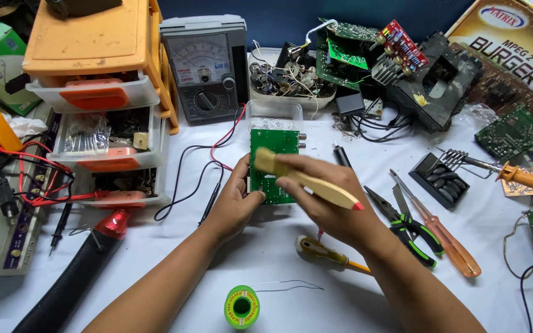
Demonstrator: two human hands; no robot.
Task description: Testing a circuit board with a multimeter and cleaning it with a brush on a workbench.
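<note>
The left hand (232,203) is gripping the green circuit board (272,166) by its lower left edge, with the thumb lying along the side and the fingers curling underneath, so the board is sitting tilted up off the white-covered counter (155,265) near its middle, with its flat face turned toward the camera. Holding it by the edge is keeping the face free for work. The right hand (325,203) is closing around a small brush with a pale wooden handle (306,180); its grip is wrapping the handle near the middle, the red-tipped end is pointing right, and the bristle end is resting against the upper left part of the board, angled as if for sweeping across it.

Other tools are lying within reach on the right side of the counter: 1 pair of pliers with green-and-black handles (411,231), 1 screwdriver with an orange handle (448,243), and a soldering iron (525,179) resting on its stand toward the right edge. A second yellow-handled screwdriver (328,254) is lying just below the right hand, and a green spool of solder (242,306) is standing near the front edge. An analog multimeter (205,68) is standing at the back, with its leads trailing forward, and a set of orange drawers (103,92) is sitting at the back left corner.
</note>
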